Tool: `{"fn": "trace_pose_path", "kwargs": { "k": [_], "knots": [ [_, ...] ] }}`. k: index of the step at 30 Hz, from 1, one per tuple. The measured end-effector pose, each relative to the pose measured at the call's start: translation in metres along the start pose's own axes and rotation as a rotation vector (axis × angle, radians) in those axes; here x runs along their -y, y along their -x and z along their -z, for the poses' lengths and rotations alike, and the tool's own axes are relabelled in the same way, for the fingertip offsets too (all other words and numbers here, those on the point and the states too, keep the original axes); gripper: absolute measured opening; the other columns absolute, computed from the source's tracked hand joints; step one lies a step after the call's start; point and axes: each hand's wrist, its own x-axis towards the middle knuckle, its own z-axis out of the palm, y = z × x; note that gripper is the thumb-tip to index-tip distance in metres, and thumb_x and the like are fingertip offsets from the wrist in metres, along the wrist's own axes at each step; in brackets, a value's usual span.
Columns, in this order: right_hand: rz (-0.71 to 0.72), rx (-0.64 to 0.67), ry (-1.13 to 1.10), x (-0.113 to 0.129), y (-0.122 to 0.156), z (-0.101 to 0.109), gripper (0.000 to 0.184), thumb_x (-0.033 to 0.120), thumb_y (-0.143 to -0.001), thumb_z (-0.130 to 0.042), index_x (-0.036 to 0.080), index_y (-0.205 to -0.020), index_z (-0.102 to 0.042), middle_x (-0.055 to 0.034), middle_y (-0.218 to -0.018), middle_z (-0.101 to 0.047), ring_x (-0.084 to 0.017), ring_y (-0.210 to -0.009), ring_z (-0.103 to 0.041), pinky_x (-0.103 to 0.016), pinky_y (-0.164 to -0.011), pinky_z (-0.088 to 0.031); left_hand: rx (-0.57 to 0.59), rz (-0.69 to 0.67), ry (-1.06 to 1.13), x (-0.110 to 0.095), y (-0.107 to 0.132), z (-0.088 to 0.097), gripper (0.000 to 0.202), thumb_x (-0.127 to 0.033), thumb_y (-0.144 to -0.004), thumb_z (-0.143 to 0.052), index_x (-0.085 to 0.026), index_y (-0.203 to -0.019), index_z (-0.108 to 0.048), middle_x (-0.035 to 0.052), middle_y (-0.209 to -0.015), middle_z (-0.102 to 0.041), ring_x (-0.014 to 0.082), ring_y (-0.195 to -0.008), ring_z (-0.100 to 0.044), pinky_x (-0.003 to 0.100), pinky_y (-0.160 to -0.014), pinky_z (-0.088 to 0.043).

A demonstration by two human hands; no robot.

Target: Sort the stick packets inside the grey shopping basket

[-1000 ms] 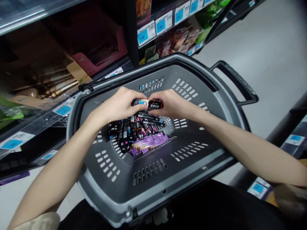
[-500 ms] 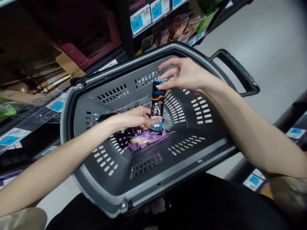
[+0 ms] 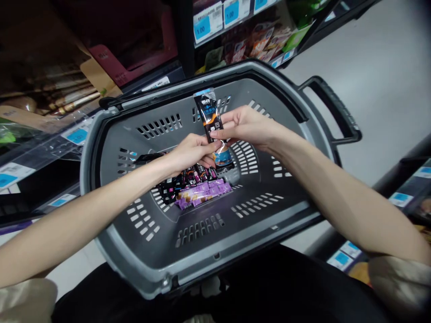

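Observation:
Between my two hands is a slim black snack packet (image 3: 209, 110) with a blue top edge, an orange stripe and a blue lower end. It leans a little to the left over the grey shopping basket (image 3: 198, 264). My left hand (image 3: 195, 152) pinches its lower part from the left, thumb in front. My right hand (image 3: 244, 125) grips its middle from the right, thumb across the front. Beneath my left hand, purple packets (image 3: 204, 193) lie on the basket floor against several dark packets (image 3: 170, 190), partly hidden by my left wrist.
The basket's black handle (image 3: 336, 112) sticks out at the right. Store shelves (image 3: 208, 24) with price tags and bagged snacks (image 3: 261, 42) run along the far side. Another shelf edge with tags (image 3: 400, 199) stands at the right. Pale floor (image 3: 370, 67) shows beyond the handle.
My right hand has moved down from the packet's top edge to its middle and closed there. The packet has risen slightly and tipped left, showing more of its top. My left hand still holds its lower part.

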Motion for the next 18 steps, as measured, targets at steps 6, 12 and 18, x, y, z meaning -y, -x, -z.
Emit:
{"fn": "trace_pose_path", "kwargs": {
  "k": [6,12,18],
  "knots": [
    [0.014,-0.087,-0.022,0.0,-0.001,-0.007,0.028,0.04,-0.076,-0.094,0.019,-0.079,-0.076,-0.0029,-0.074,-0.075,-0.015,-0.066,-0.068,-0.028,-0.058,-0.055,-0.042,-0.065,-0.021,0.0,-0.001,-0.001,0.028,-0.036,-0.081,-0.086,-0.012,-0.082,-0.071,0.0019,-0.069,-0.068,0.0093,-0.063,-0.062,0.025,-0.064,-0.052],
    [0.01,-0.163,0.002,0.002,0.001,-0.015,0.022,0.036,-0.08,-0.09,0.019,-0.082,-0.077,-0.0054,-0.083,-0.077,-0.018,-0.078,-0.072,-0.032,-0.07,-0.058,-0.08,-0.09,-0.059,0.0,0.003,-0.004,0.02,-0.025,-0.075,-0.086,-0.014,-0.084,-0.071,-0.0031,-0.066,-0.059,0.0087,-0.061,-0.055,0.025,-0.062,-0.045],
    [0.06,-0.203,-0.08,0.004,0.001,-0.015,0.025,0.042,-0.084,-0.085,0.02,-0.081,-0.075,-0.0052,-0.091,-0.078,-0.017,-0.085,-0.073,-0.03,-0.074,-0.058,-0.07,-0.093,-0.053,0.004,0.0,-0.002,0.018,-0.024,-0.07,-0.085,-0.015,-0.074,-0.07,-0.0004,-0.066,-0.064,0.0118,-0.064,-0.058,0.029,-0.066,-0.047]
  ]
}}
